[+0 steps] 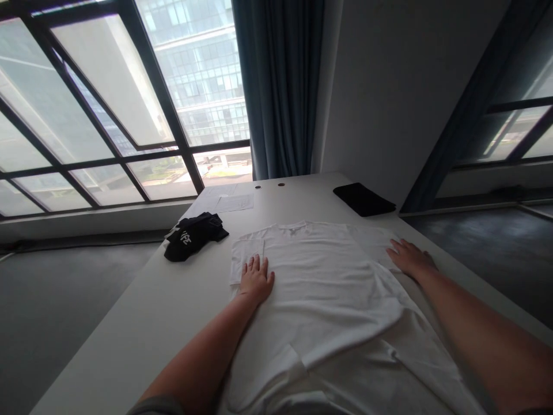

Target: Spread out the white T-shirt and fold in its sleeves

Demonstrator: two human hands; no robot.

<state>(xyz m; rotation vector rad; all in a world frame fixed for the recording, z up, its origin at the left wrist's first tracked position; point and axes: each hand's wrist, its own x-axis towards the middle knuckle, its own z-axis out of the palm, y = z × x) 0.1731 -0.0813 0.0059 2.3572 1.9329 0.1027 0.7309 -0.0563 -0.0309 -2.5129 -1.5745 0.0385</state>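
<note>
Both hands lie flat, fingers spread: left hand [256, 279] and right hand [409, 257] press opposite sleeves of the white T-shirt [322, 276] (pinning it smooth) on the counter [151, 323].

Item: white T-shirt [328, 276]
Colour: plain white, no print visible
Material: thin, soft fabric, lightly creased
Pose: spread flat, collar pointing away from the wearer of the camera
Sleeves: both laid out to the sides, flat
Lower hem: rumpled, partly folded back over the body at the near edge
Location: white table [151, 323], middle to right part of the top
</note>
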